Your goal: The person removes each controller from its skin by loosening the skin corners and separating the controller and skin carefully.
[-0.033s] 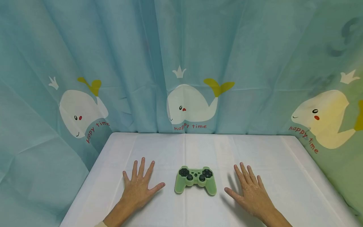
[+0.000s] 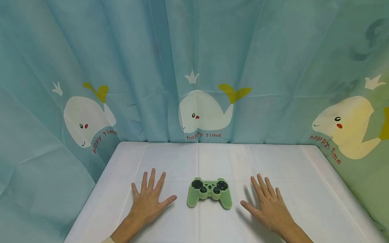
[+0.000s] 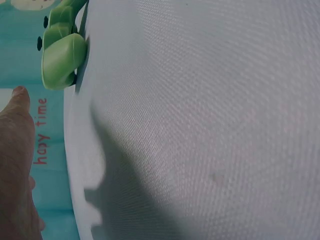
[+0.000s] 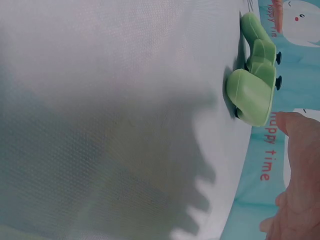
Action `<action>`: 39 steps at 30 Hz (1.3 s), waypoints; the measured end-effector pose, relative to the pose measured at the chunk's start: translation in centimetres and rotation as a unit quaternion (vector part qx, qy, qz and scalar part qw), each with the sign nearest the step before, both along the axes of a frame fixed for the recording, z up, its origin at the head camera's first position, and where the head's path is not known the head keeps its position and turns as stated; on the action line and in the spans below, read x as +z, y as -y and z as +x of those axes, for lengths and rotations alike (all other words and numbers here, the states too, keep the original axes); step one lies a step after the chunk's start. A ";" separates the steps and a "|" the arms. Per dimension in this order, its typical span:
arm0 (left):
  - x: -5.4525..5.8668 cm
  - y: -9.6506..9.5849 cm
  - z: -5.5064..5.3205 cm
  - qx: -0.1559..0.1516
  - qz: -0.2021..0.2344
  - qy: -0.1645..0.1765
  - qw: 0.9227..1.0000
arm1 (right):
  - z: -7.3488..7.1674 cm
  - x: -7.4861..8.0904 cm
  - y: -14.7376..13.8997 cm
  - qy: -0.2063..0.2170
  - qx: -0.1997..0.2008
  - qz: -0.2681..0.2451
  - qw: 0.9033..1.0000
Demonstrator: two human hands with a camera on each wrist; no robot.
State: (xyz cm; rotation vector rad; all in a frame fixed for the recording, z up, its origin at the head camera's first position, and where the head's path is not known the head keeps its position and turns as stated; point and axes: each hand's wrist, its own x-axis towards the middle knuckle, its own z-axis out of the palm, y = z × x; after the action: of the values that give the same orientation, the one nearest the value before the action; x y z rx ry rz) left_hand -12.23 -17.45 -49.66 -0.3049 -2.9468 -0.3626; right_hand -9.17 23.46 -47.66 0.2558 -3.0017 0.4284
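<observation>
Green controller lies between, and apart from, left fingers and right fingers, both spread, empty.

The words "happy time" stand three times in red lowercase letters on the blue-green curtain: level under the middle whale on the far side, slanting upward by the left whale, and slanting downward under the right whale. Marks on the green controller are too small to read.
</observation>
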 end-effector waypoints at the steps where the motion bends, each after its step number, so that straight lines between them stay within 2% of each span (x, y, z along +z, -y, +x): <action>1: 0.0 0.0 0.0 -0.001 0.000 -0.002 1.000 | 0.0 0.0 0.0 -0.001 0.001 0.000 1.000; 9: 0.1 -0.2 0.5 -0.012 0.005 -0.017 1.000 | 0.4 0.3 0.7 -0.016 0.019 -0.035 0.999; 12: 0.4 -0.5 0.3 -0.018 0.012 -0.017 1.000 | 0.2 0.3 1.5 -0.024 0.030 -0.044 0.998; 14: 0.7 -0.9 0.1 -0.021 0.024 -0.007 0.999 | 0.0 0.4 2.0 -0.025 0.034 -0.051 0.998; 17: 1.5 -1.7 -0.2 -0.030 0.089 0.036 0.995 | -0.3 0.6 2.5 -0.022 0.040 -0.056 0.997; 19: 1.8 -2.4 -0.4 -0.032 0.154 0.078 0.984 | -0.4 0.7 2.7 -0.022 0.040 -0.060 0.997; 20: 2.0 -2.7 -0.4 -0.035 0.188 0.098 0.977 | -0.4 0.7 2.8 -0.020 0.040 -0.064 0.997; 22: 2.1 -3.4 -0.4 -0.043 0.254 0.136 0.957 | -0.4 0.8 2.8 -0.015 0.040 -0.075 0.996; 25: 2.1 -4.1 -0.3 -0.052 0.319 0.172 0.931 | -0.7 0.9 2.9 0.013 0.044 -0.113 0.993; 28: 2.0 -4.7 -0.4 -0.057 0.353 0.193 0.914 | -1.5 1.0 3.0 0.065 0.044 -0.166 0.983; 30: 2.0 -5.1 -0.7 -0.062 0.365 0.210 0.905 | -2.1 1.1 3.0 0.099 0.039 -0.188 0.976; 32: 1.9 -5.6 -1.1 -0.066 0.382 0.229 0.893 | -2.7 1.1 3.2 0.122 0.036 -0.201 0.971; 36: 1.9 -6.4 -1.8 -0.074 0.426 0.269 0.861 | -3.7 1.1 3.6 0.149 0.041 -0.217 0.964; 39: 1.8 -6.6 -1.8 -0.083 0.436 0.280 0.851 | -4.2 0.9 4.1 0.168 0.047 -0.251 0.952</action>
State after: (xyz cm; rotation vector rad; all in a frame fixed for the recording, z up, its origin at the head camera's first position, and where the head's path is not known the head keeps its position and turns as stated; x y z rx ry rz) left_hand -14.06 -10.84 -47.82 -0.3549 -2.8316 -2.0136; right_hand -13.41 19.33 -46.76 0.3051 -3.0548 1.3400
